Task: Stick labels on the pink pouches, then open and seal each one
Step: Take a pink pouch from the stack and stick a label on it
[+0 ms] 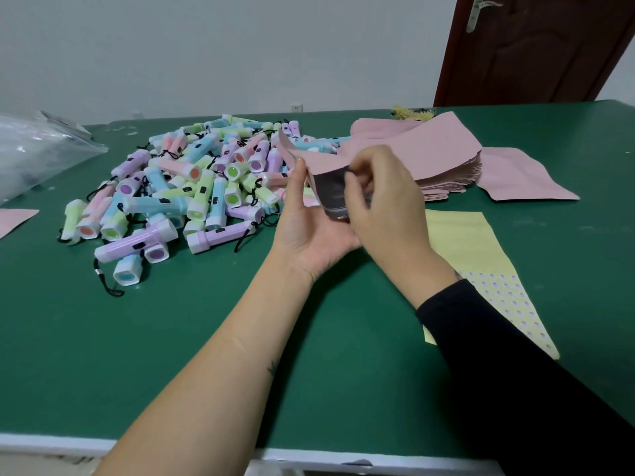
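A flat pink pouch with a dark foil lining [324, 162] sits between the two hands, mouth gaping. The left hand [309, 231] cradles it, thumb against one edge, while the right hand [385, 201] pinches the other lip. It seems best to spread the mouth evenly and keep the lips aligned before pressing the seal.

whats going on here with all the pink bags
A person is working at a green table. Their left hand holds one pink pouch while the right hand pulls its mouth open, showing the dark lining. A stack of pouches lies behind, a pile of pastel flashlights to the left, and a yellow label sheet under the right forearm.
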A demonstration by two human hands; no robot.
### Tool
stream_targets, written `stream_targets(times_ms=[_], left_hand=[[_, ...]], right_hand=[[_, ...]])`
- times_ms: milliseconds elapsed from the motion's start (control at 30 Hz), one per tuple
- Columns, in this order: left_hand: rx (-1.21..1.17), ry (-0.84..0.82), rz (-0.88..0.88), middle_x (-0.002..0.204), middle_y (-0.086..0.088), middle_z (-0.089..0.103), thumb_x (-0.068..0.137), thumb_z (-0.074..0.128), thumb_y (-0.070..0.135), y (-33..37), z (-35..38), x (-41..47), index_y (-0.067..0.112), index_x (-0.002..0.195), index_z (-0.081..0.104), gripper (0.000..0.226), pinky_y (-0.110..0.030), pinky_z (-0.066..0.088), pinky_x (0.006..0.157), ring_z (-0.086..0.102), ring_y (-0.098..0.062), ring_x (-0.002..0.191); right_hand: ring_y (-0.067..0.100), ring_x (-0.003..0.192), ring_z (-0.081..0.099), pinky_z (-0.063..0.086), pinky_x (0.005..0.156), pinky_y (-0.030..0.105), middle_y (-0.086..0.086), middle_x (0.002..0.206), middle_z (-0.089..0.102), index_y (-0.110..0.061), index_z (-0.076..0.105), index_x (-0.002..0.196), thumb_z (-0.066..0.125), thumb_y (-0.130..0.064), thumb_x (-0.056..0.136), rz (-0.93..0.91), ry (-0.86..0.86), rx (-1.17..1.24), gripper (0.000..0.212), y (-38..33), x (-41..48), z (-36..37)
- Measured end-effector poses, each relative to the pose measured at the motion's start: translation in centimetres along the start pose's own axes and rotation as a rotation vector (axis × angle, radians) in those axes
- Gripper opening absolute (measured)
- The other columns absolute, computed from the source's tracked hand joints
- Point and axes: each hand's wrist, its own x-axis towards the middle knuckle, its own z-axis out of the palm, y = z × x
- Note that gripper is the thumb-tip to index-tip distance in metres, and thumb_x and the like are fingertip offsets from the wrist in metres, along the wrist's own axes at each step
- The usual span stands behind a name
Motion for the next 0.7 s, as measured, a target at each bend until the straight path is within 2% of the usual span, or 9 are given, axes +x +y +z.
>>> stream_targets(times_ms=[67, 100, 167, 233, 367, 433, 500, 567, 700], left_hand=[[-0.069, 0.0, 0.036, 0.112, -0.014, 0.068, 0.079, 0.068, 0.04, 0.1, 0.1, 0.0, 0.003, 0.115, 0.064, 0.052, -0.04, 0.053, 0.095, 0.065, -0.028, 0.106], [-0.057, 0.016, 0.054, 0.116, -0.012, 0.066, 0.077, 0.07, 0.038, 0.2, 0.1, 0.0, 0.005, 0.118, 0.064, 0.052, -0.037, 0.049, 0.101, 0.063, -0.026, 0.112], [0.0, 0.039, 0.071, 0.129, -0.008, 0.059, 0.077, 0.069, 0.038, 0.0, 0.1, 0.1, 0.012, 0.128, 0.058, 0.058, -0.036, 0.034, 0.115, 0.052, -0.023, 0.128], [0.039, 0.066, 0.059, 0.139, -0.007, 0.053, 0.079, 0.067, 0.038, -0.3, 0.2, 0.3, 0.016, 0.136, 0.053, 0.063, -0.036, 0.026, 0.12, 0.043, -0.021, 0.138], [0.061, 0.109, 0.042, 0.139, -0.009, 0.056, 0.08, 0.067, 0.036, -0.3, 0.2, 0.3, 0.013, 0.137, 0.055, 0.063, -0.04, 0.033, 0.117, 0.05, -0.023, 0.133], [0.068, 0.092, 0.036, 0.127, -0.012, 0.064, 0.083, 0.065, 0.035, -0.3, 0.3, 0.2, 0.01, 0.127, 0.063, 0.051, -0.041, 0.04, 0.112, 0.061, -0.026, 0.12], [0.085, 0.092, 0.035, 0.123, -0.012, 0.065, 0.083, 0.064, 0.032, -0.4, 0.4, 0.1, 0.011, 0.121, 0.065, 0.044, -0.043, 0.04, 0.111, 0.061, -0.027, 0.116], [0.113, 0.097, 0.032, 0.128, -0.01, 0.06, 0.082, 0.064, 0.029, -0.5, 0.4, 0.1, 0.014, 0.126, 0.059, 0.047, -0.043, 0.037, 0.113, 0.056, -0.027, 0.121], [0.161, 0.127, 0.033, 0.121, -0.012, 0.062, 0.08, 0.065, 0.027, -0.6, 0.3, 0.1, 0.016, 0.128, 0.056, 0.051, -0.044, 0.04, 0.109, 0.058, -0.029, 0.112]], right_hand=[[0.032, 0.093, 0.059, 0.044, 0.078, 0.039, 0.012, 0.099, 0.066, -0.002, 0.063, 0.105, 0.05, -0.001, 0.09, -0.007, -0.138, -0.043, 0.02, -0.7, -0.4, 0.5], [0.034, 0.094, 0.059, 0.042, 0.076, 0.039, 0.015, 0.101, 0.066, -0.002, 0.063, 0.103, 0.047, 0.001, 0.09, -0.005, -0.209, -0.058, 0.02, -0.9, -0.6, 0.8], [0.036, 0.093, 0.057, 0.029, 0.069, 0.034, 0.017, 0.098, 0.064, -0.007, 0.053, 0.091, 0.044, -0.001, 0.093, -0.004, -0.343, -0.114, 0.011, -1.1, -0.9, 1.1], [0.037, 0.093, 0.055, 0.017, 0.069, 0.03, 0.02, 0.098, 0.063, -0.009, 0.048, 0.095, 0.041, -0.008, 0.097, 0.036, -0.43, -0.184, 0.007, -1.0, -1.0, 1.0], [0.037, 0.086, 0.048, 0.026, 0.065, 0.034, 0.02, 0.085, 0.053, -0.011, 0.047, 0.115, 0.039, -0.01, 0.094, 0.109, -0.47, -0.235, 0.022, -0.7, -0.9, 0.8], [0.036, 0.086, 0.048, 0.029, 0.064, 0.035, 0.017, 0.083, 0.051, -0.011, 0.046, 0.12, 0.038, -0.008, 0.093, 0.106, -0.476, -0.249, 0.028, -0.6, -0.8, 0.9], [0.037, 0.086, 0.055, 0.032, 0.065, 0.034, 0.02, 0.089, 0.059, -0.007, 0.047, 0.119, 0.039, -0.006, 0.093, 0.103, -0.482, -0.255, 0.027, -0.7, -0.8, 1.1], [0.038, 0.093, 0.059, 0.033, 0.068, 0.031, 0.022, 0.099, 0.064, -0.002, 0.051, 0.118, 0.041, -0.003, 0.093, 0.126, -0.494, -0.26, 0.027, -0.8, -0.8, 1.2], [0.037, 0.106, 0.058, 0.035, 0.077, 0.03, 0.023, 0.111, 0.063, 0.004, 0.056, 0.114, 0.044, -0.002, 0.092, 0.194, -0.547, -0.279, 0.026, -0.9, -0.7, 1.5]])
